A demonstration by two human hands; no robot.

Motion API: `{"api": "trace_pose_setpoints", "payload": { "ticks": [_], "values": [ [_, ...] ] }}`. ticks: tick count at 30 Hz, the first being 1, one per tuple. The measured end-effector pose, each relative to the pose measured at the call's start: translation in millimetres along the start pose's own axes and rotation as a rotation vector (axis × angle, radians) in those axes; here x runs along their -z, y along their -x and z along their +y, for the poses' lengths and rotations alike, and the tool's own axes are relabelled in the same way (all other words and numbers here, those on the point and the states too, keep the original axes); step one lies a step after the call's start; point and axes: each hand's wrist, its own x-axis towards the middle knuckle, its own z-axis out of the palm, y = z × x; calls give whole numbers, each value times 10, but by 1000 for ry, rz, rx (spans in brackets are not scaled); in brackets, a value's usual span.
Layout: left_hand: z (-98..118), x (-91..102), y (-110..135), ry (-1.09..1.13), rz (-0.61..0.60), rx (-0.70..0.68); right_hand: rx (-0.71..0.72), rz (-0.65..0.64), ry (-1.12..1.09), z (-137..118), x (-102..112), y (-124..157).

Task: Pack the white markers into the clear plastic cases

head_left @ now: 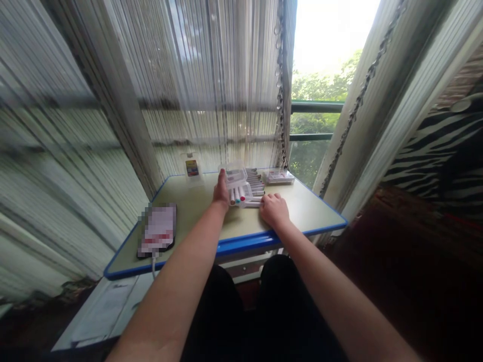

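Observation:
My left hand grips a clear plastic marker case from its left side, the thumb up along the edge. The case is tilted with its lid open, and a few white markers with brown, teal and red ends sit in its lower part. My right hand rests on the table just right of the case. Its fingers are curled over the end of a white marker lying flat. Behind it, a row of several more markers lies side by side, partly hidden by the case.
A second clear case lies at the table's back right. At the back left stands a transparent bottle with a colourful label. A blurred-out phone with a white cable lies at the left of the blue-edged table. String curtains hang behind.

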Motion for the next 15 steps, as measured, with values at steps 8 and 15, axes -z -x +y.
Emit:
{"api": "trace_pose_setpoints", "payload": {
  "ticks": [8,15],
  "values": [
    [84,2,36,-5,35,6,-87,-37,2,9,29,32],
    [200,21,68,109,58,16,-239,20,-185,11,138,49]
  ]
}}
